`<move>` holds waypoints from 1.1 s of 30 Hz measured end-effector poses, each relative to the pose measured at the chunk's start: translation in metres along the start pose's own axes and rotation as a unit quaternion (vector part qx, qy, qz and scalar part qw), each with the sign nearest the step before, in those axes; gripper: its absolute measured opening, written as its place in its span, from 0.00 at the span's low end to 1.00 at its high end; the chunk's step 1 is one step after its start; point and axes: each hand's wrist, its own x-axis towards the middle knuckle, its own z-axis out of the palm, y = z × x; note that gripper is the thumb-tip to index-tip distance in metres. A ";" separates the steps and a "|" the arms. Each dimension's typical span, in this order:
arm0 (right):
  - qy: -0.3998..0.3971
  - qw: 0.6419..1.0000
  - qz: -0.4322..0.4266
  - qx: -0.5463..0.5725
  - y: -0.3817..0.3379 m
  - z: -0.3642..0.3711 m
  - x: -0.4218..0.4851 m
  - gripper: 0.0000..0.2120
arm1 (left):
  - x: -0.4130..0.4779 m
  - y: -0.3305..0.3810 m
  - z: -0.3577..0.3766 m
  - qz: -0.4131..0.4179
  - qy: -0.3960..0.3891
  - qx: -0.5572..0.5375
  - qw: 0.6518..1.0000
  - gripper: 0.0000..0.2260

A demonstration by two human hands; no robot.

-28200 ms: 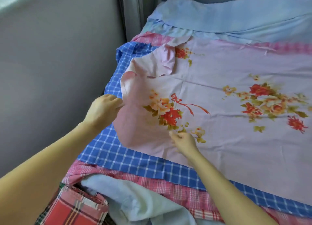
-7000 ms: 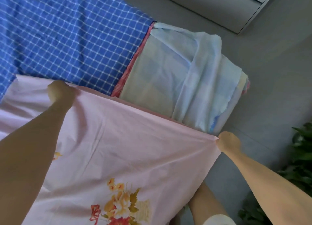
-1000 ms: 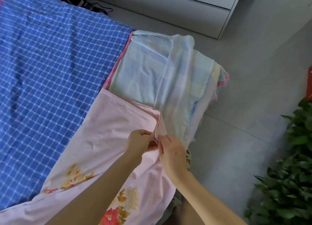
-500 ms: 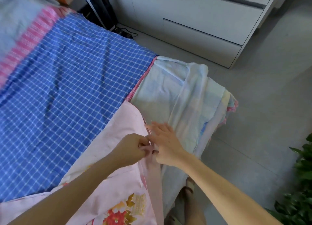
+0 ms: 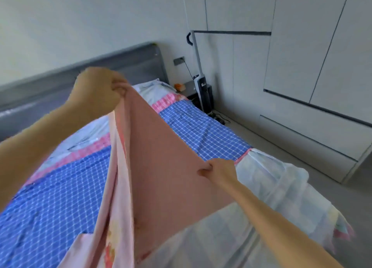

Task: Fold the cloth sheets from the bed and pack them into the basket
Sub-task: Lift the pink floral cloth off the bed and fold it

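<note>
Mid-fold: my left hand pinches the pink sheet corners high, right hand grips its folded edge. Next: halve again.

The left hand is raised high, its fingers curled into a fist that pinches the top corner of the pink sheet. The left forearm reaches up from the lower left. The right hand sits lower and further right, fingers and thumb gripping the sheet's edge, its forearm stretching in from the bottom right.
</note>
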 end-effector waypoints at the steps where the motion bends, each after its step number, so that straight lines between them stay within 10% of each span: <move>1: 0.012 1.000 0.000 -0.006 -0.016 -0.012 0.000 0.20 | 0.005 -0.014 -0.030 -0.013 0.039 0.025 0.999 0.18; 9: 0.123 0.988 -0.008 0.098 -0.088 -0.135 0.010 0.18 | 0.017 -0.115 -0.177 -0.171 0.190 0.138 0.957 0.12; 14: 0.152 0.862 -0.109 0.471 -0.178 -0.244 0.014 0.04 | -0.035 -0.188 -0.255 -0.233 0.266 0.152 0.923 0.09; 20: 0.112 0.850 -0.179 0.483 -0.285 -0.308 0.018 0.10 | -0.094 -0.255 -0.286 -0.333 0.126 0.259 0.898 0.07; 25: 0.108 0.783 -0.200 0.579 -0.333 -0.341 0.020 0.12 | -0.110 -0.278 -0.301 -0.376 0.228 -0.014 0.898 0.10; 30: 0.075 0.718 -0.266 0.639 -0.351 -0.378 0.022 0.07 | -0.092 -0.279 -0.337 -0.339 0.364 -0.454 0.739 0.07; 33: 0.086 0.705 -0.309 0.633 -0.352 -0.397 0.035 0.06 | -0.084 -0.276 -0.359 -0.291 0.372 -0.476 0.742 0.03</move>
